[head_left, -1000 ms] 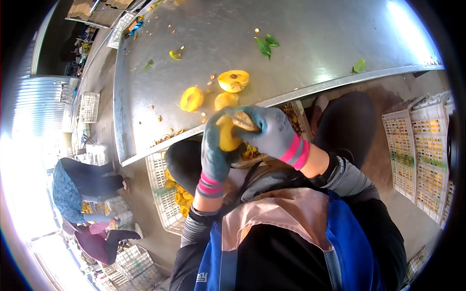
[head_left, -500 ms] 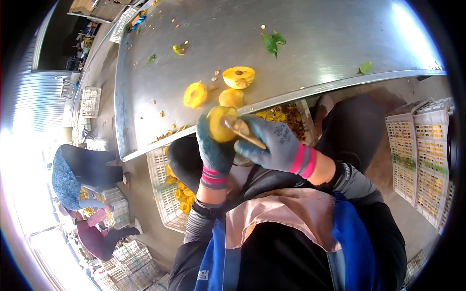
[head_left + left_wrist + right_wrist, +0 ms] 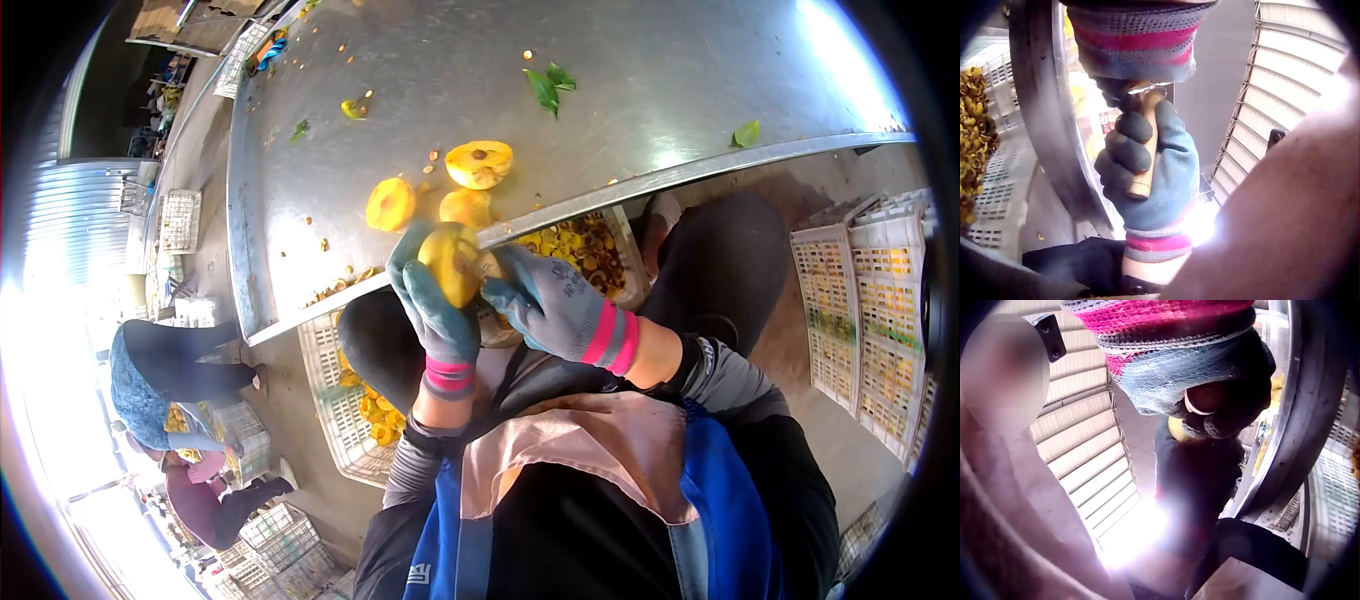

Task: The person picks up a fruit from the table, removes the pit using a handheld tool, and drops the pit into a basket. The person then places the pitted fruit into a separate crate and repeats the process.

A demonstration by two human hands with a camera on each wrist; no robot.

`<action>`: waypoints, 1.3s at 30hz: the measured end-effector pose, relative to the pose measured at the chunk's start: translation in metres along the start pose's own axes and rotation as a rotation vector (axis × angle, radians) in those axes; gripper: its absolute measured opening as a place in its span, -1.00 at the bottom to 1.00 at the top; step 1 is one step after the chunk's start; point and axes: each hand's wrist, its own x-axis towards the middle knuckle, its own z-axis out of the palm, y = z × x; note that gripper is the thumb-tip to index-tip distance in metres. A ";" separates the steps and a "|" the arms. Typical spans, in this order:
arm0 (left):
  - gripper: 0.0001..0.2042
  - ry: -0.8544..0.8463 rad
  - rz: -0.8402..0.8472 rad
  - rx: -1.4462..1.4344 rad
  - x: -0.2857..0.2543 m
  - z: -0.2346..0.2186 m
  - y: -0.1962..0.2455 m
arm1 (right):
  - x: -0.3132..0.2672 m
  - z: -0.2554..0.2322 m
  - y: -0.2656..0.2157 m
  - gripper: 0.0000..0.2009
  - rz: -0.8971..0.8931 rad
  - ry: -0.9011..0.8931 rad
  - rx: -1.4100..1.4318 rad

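Observation:
Both hands wear grey gloves with pink stripes and blue-green palms. My left hand (image 3: 432,305) holds a yellow peach half (image 3: 448,262) above my lap, near the table edge. In my right hand (image 3: 560,305) is a wooden-handled tool (image 3: 1149,150), its fingers wrapped round the handle in the left wrist view. The tool's head end meets the peach; its metal tip is mostly hidden in the head view. Three cut peach pieces lie close by on the table: one on the left (image 3: 390,205), one with a brown centre (image 3: 478,164), and one nearest the edge (image 3: 466,208).
The metal table (image 3: 650,90) has a raised rim and carries leaves (image 3: 545,90) and small scraps. Below its edge sits a crate of pits and scraps (image 3: 590,250). A white crate of yellow pieces (image 3: 350,420) stands left; stacked crates (image 3: 865,310) stand right. Two people bend at the far left.
The right hand first turned the tool out so its handle showed, then brought it back against the peach. The left hand tilted the peach half. The pieces on the table stayed put.

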 end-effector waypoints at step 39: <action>-0.31 -0.159 -0.371 -0.228 0.016 -0.005 0.013 | -0.009 0.005 0.005 -0.78 0.033 -0.072 0.150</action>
